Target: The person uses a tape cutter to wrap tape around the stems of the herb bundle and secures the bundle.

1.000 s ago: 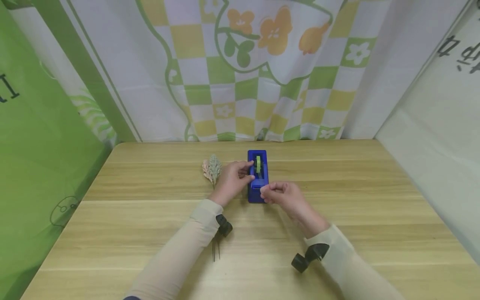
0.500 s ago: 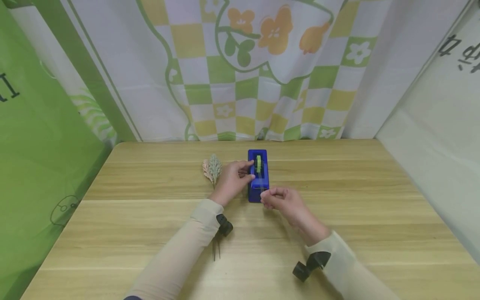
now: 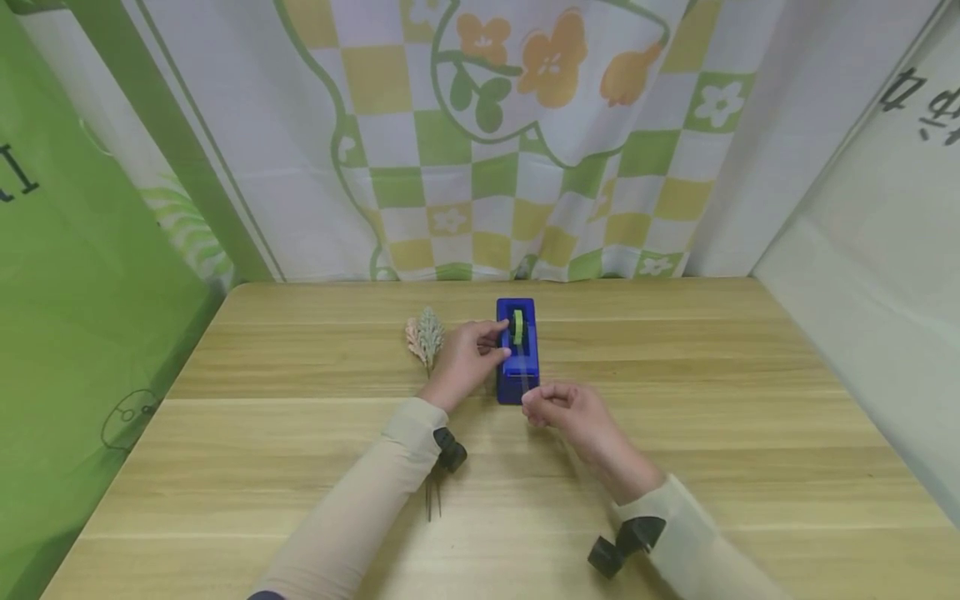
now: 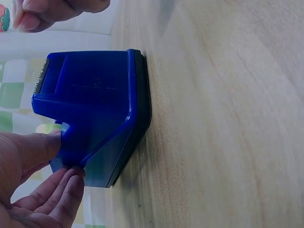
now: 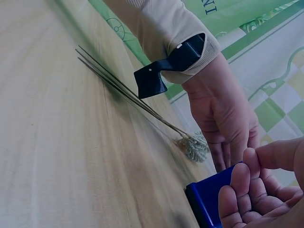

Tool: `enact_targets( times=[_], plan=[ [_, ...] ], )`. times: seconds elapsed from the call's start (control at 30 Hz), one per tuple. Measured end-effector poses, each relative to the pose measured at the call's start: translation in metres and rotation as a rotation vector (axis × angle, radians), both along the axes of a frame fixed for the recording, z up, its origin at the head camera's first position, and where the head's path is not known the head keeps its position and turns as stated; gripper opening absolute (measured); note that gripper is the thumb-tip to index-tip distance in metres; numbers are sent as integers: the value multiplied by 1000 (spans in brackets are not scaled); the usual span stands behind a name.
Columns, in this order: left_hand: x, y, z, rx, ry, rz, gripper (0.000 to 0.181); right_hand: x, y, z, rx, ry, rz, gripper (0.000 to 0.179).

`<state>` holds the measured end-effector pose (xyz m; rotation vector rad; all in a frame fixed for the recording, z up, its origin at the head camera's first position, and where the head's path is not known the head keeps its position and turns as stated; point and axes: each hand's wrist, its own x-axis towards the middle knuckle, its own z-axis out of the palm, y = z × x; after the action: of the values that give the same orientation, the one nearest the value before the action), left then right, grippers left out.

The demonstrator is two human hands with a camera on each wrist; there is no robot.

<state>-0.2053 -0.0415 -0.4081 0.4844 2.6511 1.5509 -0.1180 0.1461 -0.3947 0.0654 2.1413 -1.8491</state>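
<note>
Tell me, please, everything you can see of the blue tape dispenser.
The dispenser has a glossy blue body, apparently plastic, on a dark base. Its top is open around a yellow-green roll, and a toothed cutter crosses the front. It stands upright on the table. The left hand grips its left side; a clear strip runs from the roll over the cutter end to the right hand.

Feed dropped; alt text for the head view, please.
The right hand pinches clear tape stretching from a boxy blue plastic dispenser that the left hand holds; pink and grey-green leafy sprigs lie to its left on a wood-grain table.
</note>
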Motion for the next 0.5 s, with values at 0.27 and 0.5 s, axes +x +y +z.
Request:
enact_targets(
  times=[0.27, 0.5],
  plan=[
    [1, 0, 1, -6, -3, 16, 45, 7, 1, 0, -8, -8, -16, 18],
    [1, 1, 0, -6, 3, 16, 45, 14, 1, 1, -12, -27, -14, 17]
  ],
)
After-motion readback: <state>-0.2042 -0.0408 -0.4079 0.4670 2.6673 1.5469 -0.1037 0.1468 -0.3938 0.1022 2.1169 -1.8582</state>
